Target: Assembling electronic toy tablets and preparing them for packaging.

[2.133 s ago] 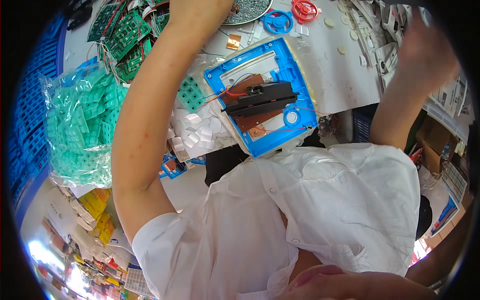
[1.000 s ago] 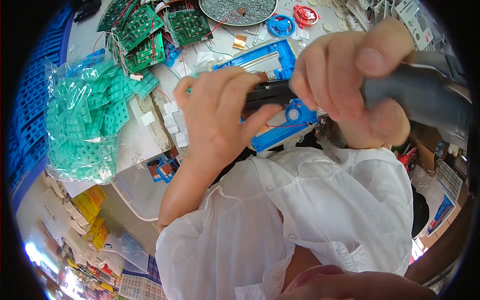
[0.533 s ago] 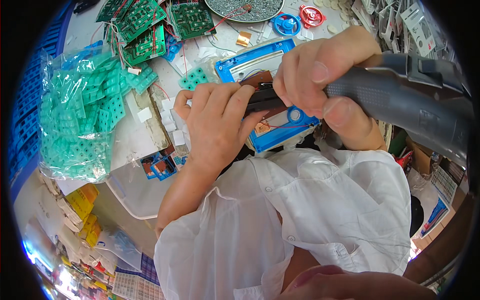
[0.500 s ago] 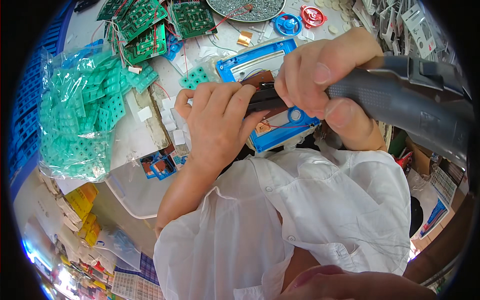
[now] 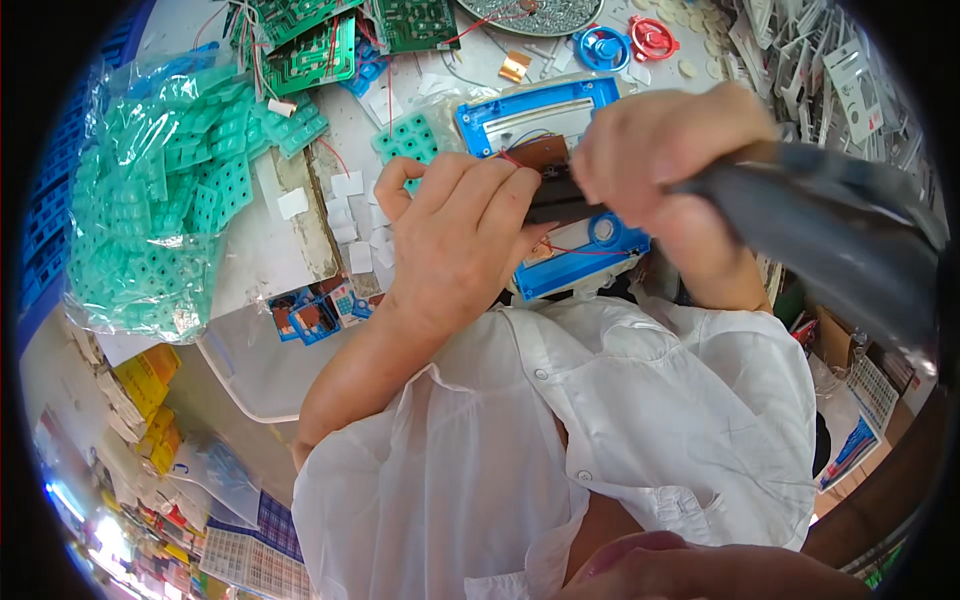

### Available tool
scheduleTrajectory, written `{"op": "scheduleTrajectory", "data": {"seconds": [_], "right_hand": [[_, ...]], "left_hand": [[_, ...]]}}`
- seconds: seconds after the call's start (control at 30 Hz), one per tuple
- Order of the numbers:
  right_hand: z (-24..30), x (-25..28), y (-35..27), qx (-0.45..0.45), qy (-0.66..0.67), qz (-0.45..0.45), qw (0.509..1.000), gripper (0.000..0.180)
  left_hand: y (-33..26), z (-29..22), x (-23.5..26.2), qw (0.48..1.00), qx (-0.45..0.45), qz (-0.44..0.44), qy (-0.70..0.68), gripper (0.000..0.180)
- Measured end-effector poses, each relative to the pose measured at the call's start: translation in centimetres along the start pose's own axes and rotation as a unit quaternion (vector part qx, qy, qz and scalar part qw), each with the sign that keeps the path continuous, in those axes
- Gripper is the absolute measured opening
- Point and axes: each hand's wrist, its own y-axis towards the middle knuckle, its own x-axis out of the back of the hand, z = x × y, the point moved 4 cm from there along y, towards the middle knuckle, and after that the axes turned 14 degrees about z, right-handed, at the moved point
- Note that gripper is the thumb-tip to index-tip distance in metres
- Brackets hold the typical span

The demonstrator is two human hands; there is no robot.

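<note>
I watch remotely as the right hand (image 5: 680,150) wraps a dark tool (image 5: 800,220); should its tip, hidden from me, skid, it could mar the black bar (image 5: 560,199) that the left hand (image 5: 462,230) pinches over a blue housing (image 5: 585,264). Half a second ago the tool was sharp; now it blurs, and green circuit boards (image 5: 412,22) sit higher in view.

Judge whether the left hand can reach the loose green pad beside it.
Likely yes: the green pad lies close by the left hand, nothing visible between, though that hand holds the black part.
</note>
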Motion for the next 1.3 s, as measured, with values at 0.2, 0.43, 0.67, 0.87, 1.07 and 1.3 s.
{"op": "scheduleTrajectory", "data": {"seconds": [0.2, 0.43, 0.67, 0.87, 1.07, 1.3], "right_hand": [[1.2, 2.0, 1.5, 0.056, 0.062, 0.039, 0.996, 0.040], [1.5, 2.9, 1.4, 0.099, 0.105, 0.076, 0.987, 0.044], [2.5, 2.9, 1.8, 0.124, 0.139, 0.114, 0.976, 0.044], [3.5, 3.6, 1.5, 0.102, 0.136, 0.132, 0.977, 0.046], [4.1, 4.8, 0.3, 0.111, 0.140, 0.113, 0.977, 0.045], [3.8, 4.7, 0.1, 0.116, 0.147, 0.110, 0.976, 0.045]], "left_hand": [[-0.1, 0.4, -0.1, 1.000, 0.009, 0.003, 0.009, 0.046], [0.4, -0.2, 0.9, 0.999, 0.035, 0.023, -0.007, 0.049], [4.3, -0.5, 3.2, 0.997, -0.003, -0.047, -0.057, 0.037], [5.4, -0.5, 2.2, 0.993, -0.105, -0.029, -0.041, 0.023], [4.6, 1.9, 4.2, 0.996, -0.085, 0.004, 0.008, 0.020], [5.6, 1.2, 3.5, 0.997, -0.045, -0.009, -0.064, 0.020]]}}
